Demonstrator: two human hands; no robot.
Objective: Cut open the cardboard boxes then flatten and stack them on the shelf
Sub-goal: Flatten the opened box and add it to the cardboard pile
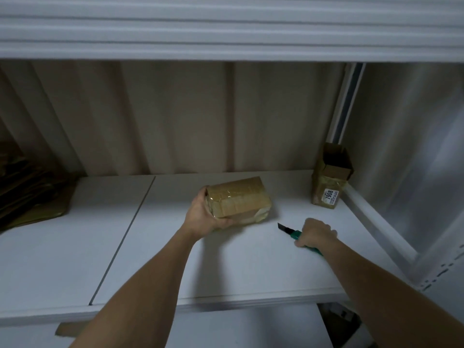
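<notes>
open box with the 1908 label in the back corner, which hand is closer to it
Right. The right hand, gripping the green box cutter, is in front of the open box, slightly to its left. The left hand holds the taped box farther left.

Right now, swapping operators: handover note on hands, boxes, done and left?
Left hand grips the taped box by its near end, over the shelf.
Right hand holds the green utility knife, blade out, pointing at the box and not touching it.
Opened small box stands in the right back corner, not flattened.
Flattened cardboard pile lies at far left.
Left: cut the tape, flatten both boxes, stack them.
</notes>
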